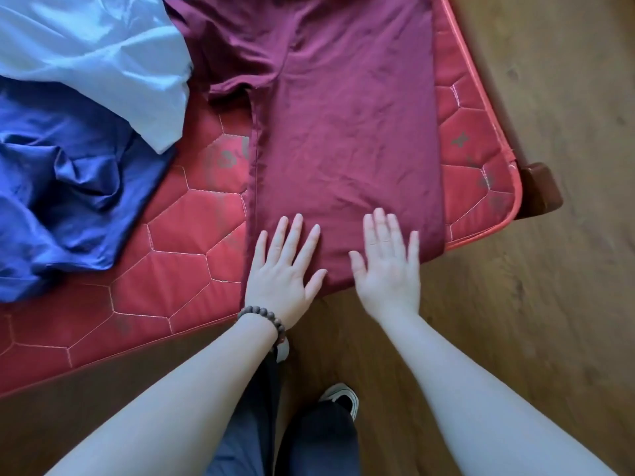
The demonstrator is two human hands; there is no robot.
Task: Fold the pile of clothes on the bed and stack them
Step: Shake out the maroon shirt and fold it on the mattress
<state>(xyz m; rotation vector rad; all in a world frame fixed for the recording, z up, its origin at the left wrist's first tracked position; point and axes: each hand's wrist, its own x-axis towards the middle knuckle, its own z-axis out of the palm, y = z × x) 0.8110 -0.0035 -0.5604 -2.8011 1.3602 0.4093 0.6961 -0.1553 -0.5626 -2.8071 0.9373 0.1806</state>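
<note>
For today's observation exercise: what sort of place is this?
Probably a bedroom: a red quilted mattress on a wooden bed frame, a wood-grain floor, and loose clothes like the maroon T-shirt.

A bed (192, 235) with a red quilted mattress fills the left and centre of the view, its cover stitched in pale hexagon outlines with faded dark motifs inside some panels. Coral piping (494, 139) runs along the mattress edge and curves round the rounded corner at right. Just beyond that corner a dark wooden post (541, 190) of the frame juts out. The floor (549, 321) is brown wood-grain board, with darker knots and streaks visible, and extends along the right side and the near edge of the bed. Soft, even light falls across the scene, casting only faint shadows.
</note>
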